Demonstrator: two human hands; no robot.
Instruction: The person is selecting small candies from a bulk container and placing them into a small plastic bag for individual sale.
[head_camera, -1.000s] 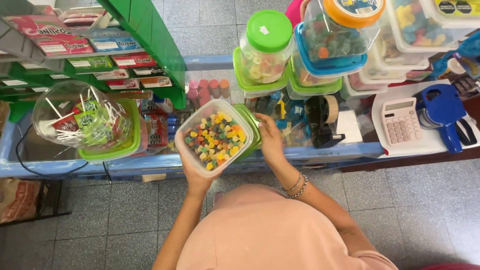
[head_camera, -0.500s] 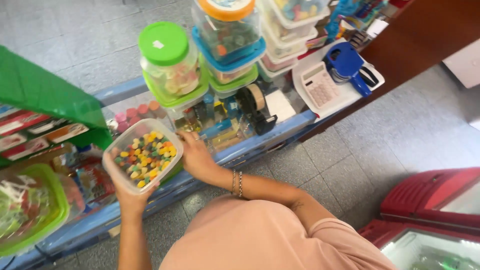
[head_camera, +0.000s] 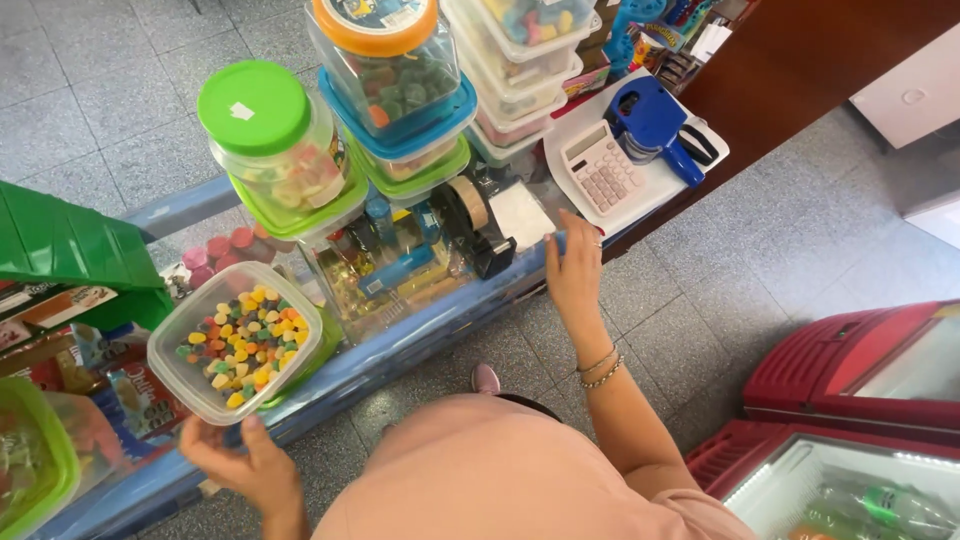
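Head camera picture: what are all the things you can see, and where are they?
Candy tub: one, clear, many-coloured sweets, counter edge, left.
Round jar: one, green lid, stacked behind the tub.
Stacked boxes: several, blue, green and orange lids, centre top.
Tape dispenser: one, black, counter middle.
Calculator: one, white, on a tray, right.
Price gun: one, blue, beside the calculator.
Chest freezers: two, red, lower right.
Left hand: open, just below the tub.
Right hand: on the counter edge; bracelets at the wrist.
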